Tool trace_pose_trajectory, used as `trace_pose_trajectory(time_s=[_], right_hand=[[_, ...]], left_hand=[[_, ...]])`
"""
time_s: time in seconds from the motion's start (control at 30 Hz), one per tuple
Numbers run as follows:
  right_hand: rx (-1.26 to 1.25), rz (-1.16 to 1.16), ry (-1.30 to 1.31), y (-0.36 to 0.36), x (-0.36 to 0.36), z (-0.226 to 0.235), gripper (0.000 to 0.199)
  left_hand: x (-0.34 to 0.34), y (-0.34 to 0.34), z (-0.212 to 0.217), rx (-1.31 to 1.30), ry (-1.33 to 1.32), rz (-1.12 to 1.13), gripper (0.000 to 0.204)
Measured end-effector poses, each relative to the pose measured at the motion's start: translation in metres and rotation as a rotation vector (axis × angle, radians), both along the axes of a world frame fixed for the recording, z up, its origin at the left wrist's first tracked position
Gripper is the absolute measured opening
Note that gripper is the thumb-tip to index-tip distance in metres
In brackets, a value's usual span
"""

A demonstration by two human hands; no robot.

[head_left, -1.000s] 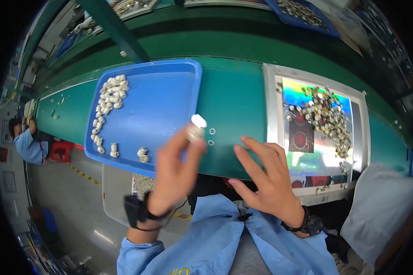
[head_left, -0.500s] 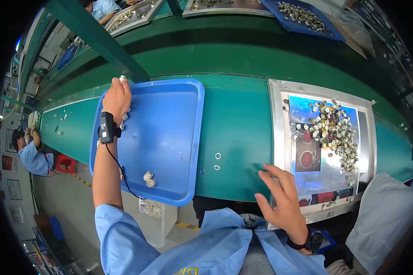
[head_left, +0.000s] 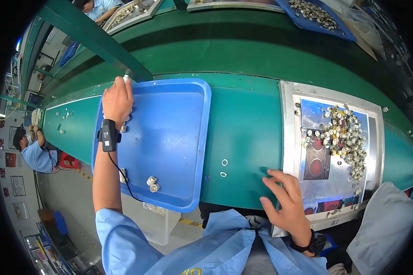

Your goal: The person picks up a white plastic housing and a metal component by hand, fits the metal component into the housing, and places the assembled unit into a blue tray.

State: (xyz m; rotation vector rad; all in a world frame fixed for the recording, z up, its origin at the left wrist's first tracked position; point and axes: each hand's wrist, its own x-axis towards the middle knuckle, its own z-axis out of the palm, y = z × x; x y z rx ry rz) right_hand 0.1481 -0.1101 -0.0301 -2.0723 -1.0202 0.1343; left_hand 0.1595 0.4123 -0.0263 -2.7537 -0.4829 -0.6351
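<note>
My left hand (head_left: 117,101) is at the far left corner of a blue tray (head_left: 170,137), its fingers closed on a small white cylindrical part (head_left: 127,79) that pokes out past the fingertips. Several similar parts lie in the tray. Some sit along its left side, partly hidden by my hand and arm, and a pair of white parts (head_left: 152,184) rests toward the near edge. My right hand (head_left: 287,201) holds nothing. Its fingers are spread over the green table, beside the near left corner of a metal-framed tray (head_left: 287,137).
A heap of small metallic and white pieces (head_left: 346,137) lies in the framed tray. Two white rings (head_left: 224,167) lie on the green table (head_left: 243,123) between the trays. A green post (head_left: 96,41) slants behind my left hand. Co-workers (head_left: 32,146) sit at the far left and top left.
The whole view has shifted a little, moving the trays slightly right in the picture. My left hand stays at the tray's corner with the white part; my right hand remains spread.
</note>
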Motion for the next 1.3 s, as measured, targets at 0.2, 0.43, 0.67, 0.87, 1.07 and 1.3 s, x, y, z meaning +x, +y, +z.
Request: trace_pose_trajectory(time_s=[0.2,0.43,0.67,0.87,1.07,1.3], right_hand=[[0.011,0.008,0.002,-0.001,0.002,0.0,0.044],[0.015,0.025,0.007,0.001,0.001,-0.002,0.042],[0.046,0.025,0.054,-0.002,0.002,-0.005,0.042],[0.074,0.018,0.06,-0.004,-0.004,-0.001,0.042],[-0.038,-0.1,-0.053,-0.037,-0.002,0.015,0.04],[-0.104,-0.418,-0.042,-0.105,0.008,0.007,0.038]], left_hand=[[0.002,0.0,-0.005,-0.015,0.019,0.058,0.031],[0.008,-0.008,-0.007,-0.037,0.005,0.115,0.033],[0.013,-0.012,-0.006,-0.18,0.002,0.161,0.034],[0.012,-0.006,-0.009,-0.145,-0.003,0.144,0.034],[-0.005,-0.006,0.01,-0.11,-0.065,-0.015,0.027],[0.026,-0.12,0.024,-0.555,-0.174,-0.331,0.024]])
